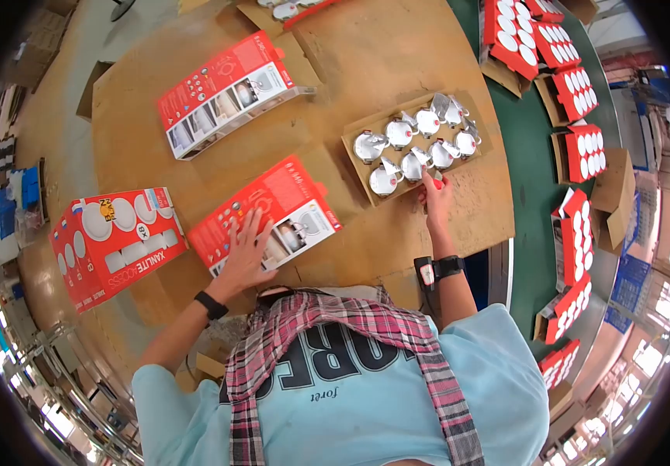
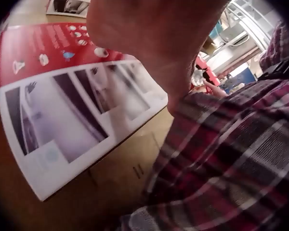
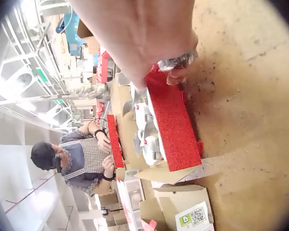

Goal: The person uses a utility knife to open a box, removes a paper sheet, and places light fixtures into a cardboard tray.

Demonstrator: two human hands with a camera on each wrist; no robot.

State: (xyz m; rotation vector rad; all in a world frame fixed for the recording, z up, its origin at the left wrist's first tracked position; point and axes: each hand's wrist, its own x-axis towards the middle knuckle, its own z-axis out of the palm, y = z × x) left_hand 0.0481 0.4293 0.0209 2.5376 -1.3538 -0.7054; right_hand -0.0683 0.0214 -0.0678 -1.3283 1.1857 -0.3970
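My left hand (image 1: 243, 252) lies with spread fingers on a red and white printed carton (image 1: 292, 198) flat on the table; the left wrist view shows the printed photos (image 2: 82, 108) on its side. My right hand (image 1: 437, 198) is at the near edge of a cardboard tray (image 1: 360, 172) holding two rows of round silver-and-white spotlights (image 1: 428, 122) with metal clips. In the right wrist view, curled fingers pinch a shiny silver piece (image 3: 176, 62) beside the tray's red outer wall (image 3: 176, 125). The hand hides most of that piece.
Another flat carton (image 1: 226, 97) lies farther back, and a red printed box (image 1: 118, 245) stands at the left. On the right, a green conveyor (image 1: 525, 175) carries several filled red trays (image 1: 583, 151). Another person (image 3: 82, 159) works across the table.
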